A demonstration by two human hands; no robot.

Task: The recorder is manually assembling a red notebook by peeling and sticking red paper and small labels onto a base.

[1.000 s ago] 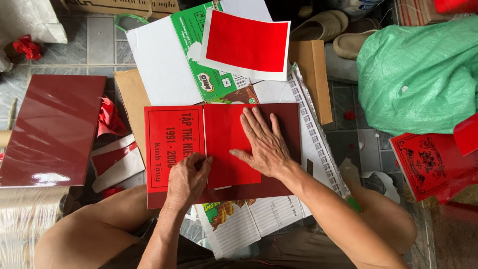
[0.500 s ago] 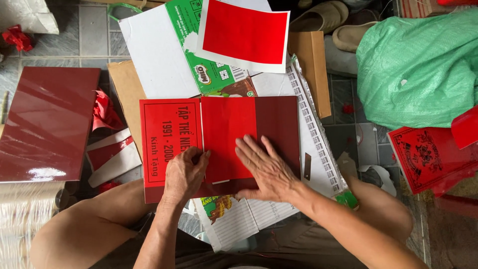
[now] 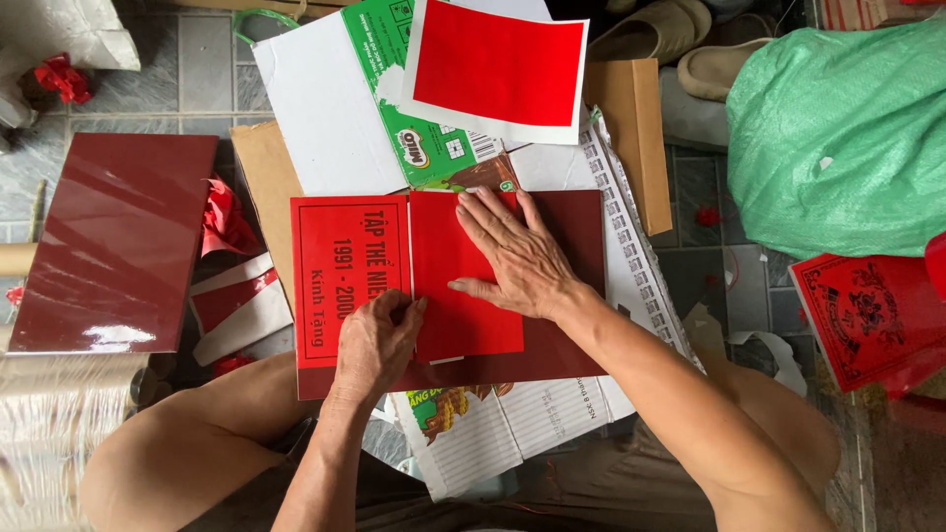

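Observation:
A dark red book cover (image 3: 576, 286) lies open on the floor, over cardboard and papers. A bright red printed sheet (image 3: 340, 281) covers its left part. A plain red sheet (image 3: 448, 315) lies on its middle. My right hand (image 3: 517, 258) rests flat on this plain sheet, fingers spread and pointing up-left. My left hand (image 3: 374, 345) presses with bent fingers on the seam where the two red sheets meet, near the lower edge.
A glossy dark red board (image 3: 113, 241) lies at the left. A red sheet on white backing (image 3: 498, 67) and a green printed carton (image 3: 414, 108) lie above. A green sack (image 3: 843, 138) sits at the right, sandals (image 3: 690, 49) at the top, red scraps (image 3: 229, 219) nearby.
My right hand slid down toward the lower right of the plain red sheet, then back up to its upper part. My left hand stayed pressing at the seam.

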